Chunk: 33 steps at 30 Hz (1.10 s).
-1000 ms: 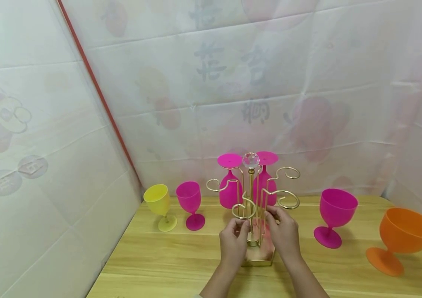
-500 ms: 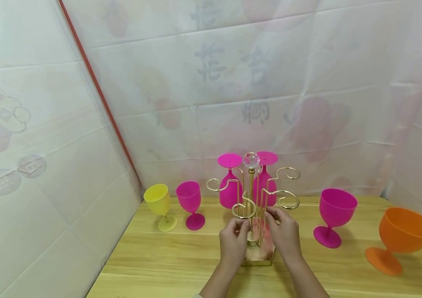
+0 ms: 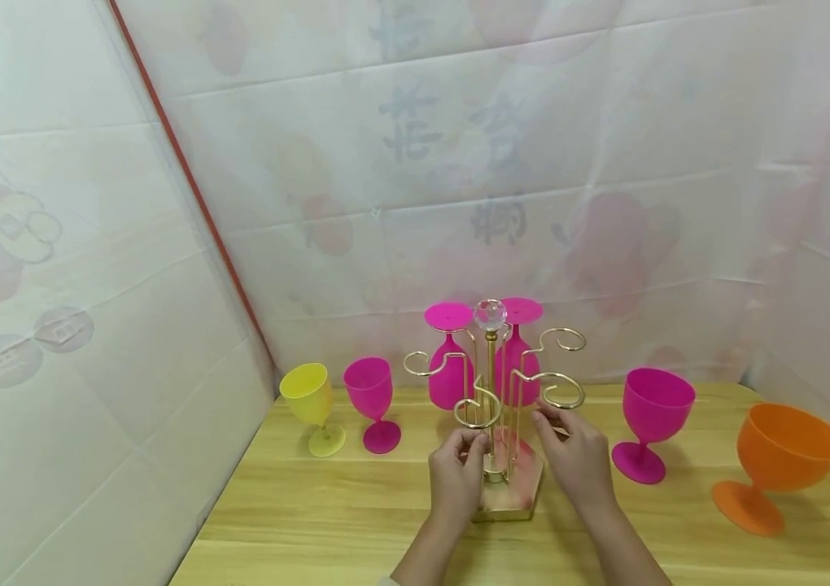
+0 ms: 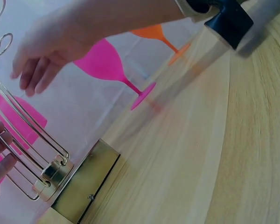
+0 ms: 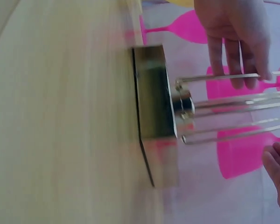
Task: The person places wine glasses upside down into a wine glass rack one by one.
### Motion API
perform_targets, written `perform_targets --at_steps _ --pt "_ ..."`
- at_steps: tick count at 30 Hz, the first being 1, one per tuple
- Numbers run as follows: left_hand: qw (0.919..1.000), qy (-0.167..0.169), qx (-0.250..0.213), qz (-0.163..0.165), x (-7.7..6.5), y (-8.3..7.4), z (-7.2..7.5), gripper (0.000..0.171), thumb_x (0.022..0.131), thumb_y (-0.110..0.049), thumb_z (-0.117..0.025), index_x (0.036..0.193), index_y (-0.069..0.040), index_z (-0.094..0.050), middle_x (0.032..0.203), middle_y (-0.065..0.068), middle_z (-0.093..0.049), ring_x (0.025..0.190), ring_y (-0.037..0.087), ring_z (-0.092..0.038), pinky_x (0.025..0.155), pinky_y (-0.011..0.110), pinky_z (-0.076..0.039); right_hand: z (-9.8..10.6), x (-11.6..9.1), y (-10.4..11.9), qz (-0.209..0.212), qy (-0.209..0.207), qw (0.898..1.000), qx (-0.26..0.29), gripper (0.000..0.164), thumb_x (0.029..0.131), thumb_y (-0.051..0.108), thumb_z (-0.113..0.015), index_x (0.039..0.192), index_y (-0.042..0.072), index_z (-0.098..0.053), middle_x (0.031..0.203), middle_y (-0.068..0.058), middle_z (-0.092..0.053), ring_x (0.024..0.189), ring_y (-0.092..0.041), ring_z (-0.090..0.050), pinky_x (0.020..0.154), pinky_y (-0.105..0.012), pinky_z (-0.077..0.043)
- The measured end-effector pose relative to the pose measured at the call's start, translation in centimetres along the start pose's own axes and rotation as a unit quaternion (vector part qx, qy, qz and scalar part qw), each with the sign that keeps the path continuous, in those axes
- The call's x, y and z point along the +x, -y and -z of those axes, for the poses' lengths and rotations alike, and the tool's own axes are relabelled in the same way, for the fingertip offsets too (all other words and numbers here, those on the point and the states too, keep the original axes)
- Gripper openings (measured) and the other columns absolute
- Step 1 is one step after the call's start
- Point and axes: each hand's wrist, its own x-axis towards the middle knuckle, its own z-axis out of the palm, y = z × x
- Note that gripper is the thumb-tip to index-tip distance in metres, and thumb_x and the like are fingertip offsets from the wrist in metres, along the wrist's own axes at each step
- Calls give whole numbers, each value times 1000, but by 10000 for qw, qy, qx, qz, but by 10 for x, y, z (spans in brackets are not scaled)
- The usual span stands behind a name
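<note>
A gold wire goblet rack (image 3: 490, 423) with a clear ball on top and a flat angular base (image 3: 513, 496) stands mid-table. Two magenta goblets, one on the left (image 3: 452, 374) and one on the right (image 3: 517, 362), hang upside down from its rear hooks. My left hand (image 3: 455, 480) pinches one of the front wires below its curled hook; in the right wrist view, the left thumb and fingers (image 5: 233, 58) lie on either side of that wire. My right hand (image 3: 578, 460) is just right of the rack, fingers loosely bent and holding nothing; a gap shows between it and the wires in the left wrist view.
On the left of the wooden table (image 3: 298, 521) stand a yellow goblet (image 3: 307, 395) and a magenta goblet (image 3: 371, 391). To the right are another magenta goblet (image 3: 655, 407) and a wide orange goblet (image 3: 788, 448). A printed cloth (image 3: 422, 203) hangs behind.
My right hand has let go of the right-hand wire and moved a little to the right, away from the rack. The left hand keeps its pinch in place. The head view has shifted slightly.
</note>
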Motion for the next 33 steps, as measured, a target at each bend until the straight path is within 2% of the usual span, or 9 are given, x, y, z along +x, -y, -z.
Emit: perform_targets --at_steps 2,6,11,14,17,19,25,29,33 --pt "10000 -7 -29 7 1 -9 3 5 92 -1 -64 89 2 -67 79 16 -72 68 28 -70 60 25 -58 8 4 -1 458 -82 9989 -8 19 84 1 -74 103 1 -74 92 -10 -75 81 -1 -68 69 -4 -50" --pt "10000 -4 -55 -57 2 -18 7 4 91 3 -63 89 3 -67 79 18 -71 68 31 -70 59 24 -58 28 18 -6 1474 -130 9882 -409 25 77 -4 -75 102 1 -73 88 -8 -74 76 -16 -72 71 -5 -51" --pt "10000 14 -42 -4 1 -4 3 5 92 -1 -64 89 2 -67 79 17 -71 68 34 -69 60 27 -59 56 38 -18 2345 41 9653 -1153 28 78 8 -71 104 -1 -72 96 -14 -73 89 -33 -68 99 -4 -37" --pt "10000 20 31 -37 0 9 0 7 92 -5 -65 89 1 -67 78 14 -72 67 30 -69 60 26 -59 72 51 -28 2540 286 9535 -1599 36 80 17 -70 110 -3 -69 104 -19 -71 103 -40 -64 109 -25 -41" --pt "9999 2 94 -68 -1 17 -1 9 93 -11 -66 89 -4 -69 77 9 -72 67 25 -69 60 25 -58 87 63 -38 2508 578 9416 -2172 47 81 27 -72 115 -4 -67 110 -22 -69 113 -45 -58 104 -53 -45" --pt "9999 -7 109 -75 -1 18 0 9 93 -15 -67 89 -7 -69 77 6 -72 67 22 -69 61 24 -58 94 71 -46 2363 814 9343 -2544 54 80 33 -75 118 -4 -65 113 -23 -67 117 -46 -54 100 -62 -43" --pt "9999 50 52 -100 -1 19 1 12 94 -20 -66 89 -10 -69 77 4 -72 69 19 -70 62 24 -58 108 87 -64 1482 1667 9160 -3334 69 85 48 -69 127 -6 -59 126 -26 -57 124 -47 -43 106 -62 -35" --pt "9999 66 57 -65 -1 19 2 14 95 -22 -65 88 -10 -69 77 3 -72 69 18 -69 62 24 -58 110 95 -71 874 2116 9059 -3563 78 90 60 -57 134 -4 -53 134 -27 -51 127 -48 -39 106 -67 -29" --pt "10000 59 64 -18 -1 19 2 14 94 -22 -66 88 -11 -69 76 2 -72 68 18 -69 62 24 -57 109 99 -74 502 2484 8958 -3651 85 91 66 -50 140 -5 -48 139 -29 -46 131 -50 -34 107 -70 -24"
